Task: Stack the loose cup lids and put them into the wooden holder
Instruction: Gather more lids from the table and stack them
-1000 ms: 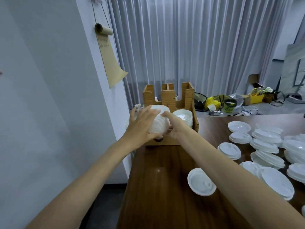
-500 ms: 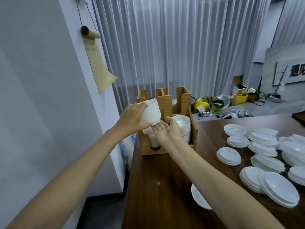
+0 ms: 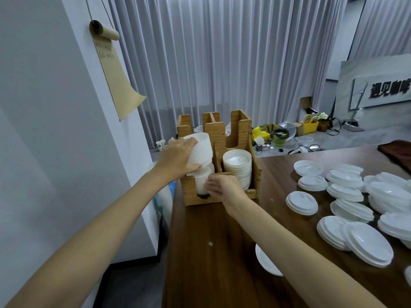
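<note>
Loading the left front slot, head view only.

Change over the last second: the left hand (image 3: 178, 160) lifted and tilted its stack of lids (image 3: 201, 150), and it now sits over the left front compartment of the wooden holder (image 3: 240, 123). The stack's lower end meets the lids already in the slot (image 3: 201, 184). The right hand (image 3: 224, 188) was palm-up under the stack half a second ago. It has since turned over and dropped to the holder's front rail, fingers reaching into the slot opening.

Reading: the batch is being fed in but is not yet seated. It leans left and must come upright to nest.

Grip: left fingers and thumb are wrapped round the stack's side, holding it. The right hand shows only its back. Its fingers touch the lower lids, but I cannot tell whether they pinch or merely steady.

Task status: the right front compartment holds a tall upright stack (image 3: 237, 168), filled roughly to rail height. Many loose lids (image 3: 301, 202) lie in short piles on the table (image 3: 211, 252), well apart from the holder. One single lid (image 3: 265, 262) is partly hidden under the right forearm.

Materials: the lids are thin white moulded discs with raised rims, and their stacked edges show as fine ridges. They are probably light and apt to slide. The holder is pale plywood, square-cut with notched walls. The tabletop is dark wood grain.
</note>
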